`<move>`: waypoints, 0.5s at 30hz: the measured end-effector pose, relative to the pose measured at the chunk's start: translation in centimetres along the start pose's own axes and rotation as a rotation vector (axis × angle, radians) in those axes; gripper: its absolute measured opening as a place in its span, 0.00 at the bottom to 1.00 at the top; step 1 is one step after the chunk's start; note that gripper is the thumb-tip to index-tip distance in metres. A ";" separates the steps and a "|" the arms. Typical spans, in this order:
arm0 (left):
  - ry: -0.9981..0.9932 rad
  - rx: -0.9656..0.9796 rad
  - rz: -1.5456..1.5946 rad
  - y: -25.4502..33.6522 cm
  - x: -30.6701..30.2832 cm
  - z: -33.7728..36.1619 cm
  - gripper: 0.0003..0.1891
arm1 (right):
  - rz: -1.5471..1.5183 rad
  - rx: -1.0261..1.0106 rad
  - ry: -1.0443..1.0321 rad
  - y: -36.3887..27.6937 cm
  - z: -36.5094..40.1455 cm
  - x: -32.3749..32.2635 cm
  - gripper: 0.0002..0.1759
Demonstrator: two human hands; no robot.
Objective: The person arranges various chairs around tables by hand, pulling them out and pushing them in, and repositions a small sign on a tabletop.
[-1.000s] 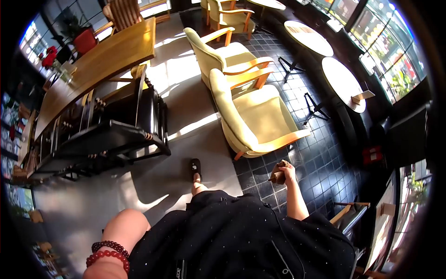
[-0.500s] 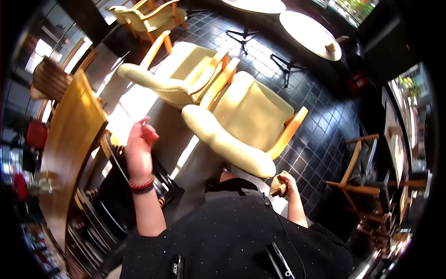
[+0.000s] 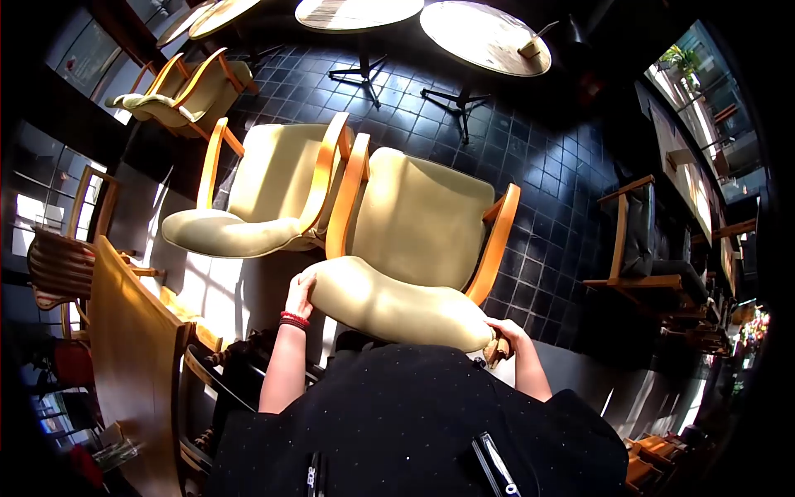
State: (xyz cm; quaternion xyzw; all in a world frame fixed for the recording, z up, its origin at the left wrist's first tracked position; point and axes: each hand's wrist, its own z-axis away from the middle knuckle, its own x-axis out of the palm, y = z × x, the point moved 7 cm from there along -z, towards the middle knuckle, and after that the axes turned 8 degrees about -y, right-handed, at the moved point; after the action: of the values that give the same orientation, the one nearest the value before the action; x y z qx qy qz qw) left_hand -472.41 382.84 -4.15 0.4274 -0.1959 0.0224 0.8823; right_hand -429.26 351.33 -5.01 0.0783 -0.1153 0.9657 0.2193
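Note:
A pale green armchair (image 3: 397,302) with wooden arms stands right in front of me, its padded backrest towards me. My left hand (image 3: 300,296) grips the left end of that backrest, its fingertips partly hidden behind the edge. At the opposite end, my right hand (image 3: 508,330) rests its fingers against the backrest. A crumpled brown cloth (image 3: 496,351) is held in that same hand, below the fingers; its full shape is hidden. Close by on the left is a second matching armchair (image 3: 273,178), its arm beside the first one's arm.
Round tables (image 3: 484,37) stand beyond the armchairs, one with a small cup (image 3: 530,48) on it. A wooden table (image 3: 137,356) lies along my left, with a striped chair (image 3: 62,269) behind it. To the right is a dark wooden-framed chair (image 3: 642,240). Dark tiles (image 3: 546,215) cover the floor.
My left hand has come down from the air onto the backrest's left end. My right hand has moved against its right end, still with the brown cloth. The view has turned.

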 end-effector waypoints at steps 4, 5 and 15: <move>-0.261 -0.155 0.026 1.1 2.3 -1.0 0.17 | -0.029 -0.023 0.112 -0.2 1.2 0.5 0.19; -0.267 -0.189 0.018 1.1 2.1 -1.5 0.17 | 0.018 -0.078 0.176 -1.0 2.2 1.0 0.21; -0.263 -0.235 0.016 0.6 1.2 -3.8 0.19 | -0.151 -0.134 0.289 1.5 -0.3 0.1 0.21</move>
State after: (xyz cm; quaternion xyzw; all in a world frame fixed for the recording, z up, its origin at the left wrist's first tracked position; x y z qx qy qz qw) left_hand -470.16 385.95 -5.39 0.3191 -0.3142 -0.0497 0.8928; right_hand -430.05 350.19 -5.58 -0.0677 -0.1404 0.9378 0.3103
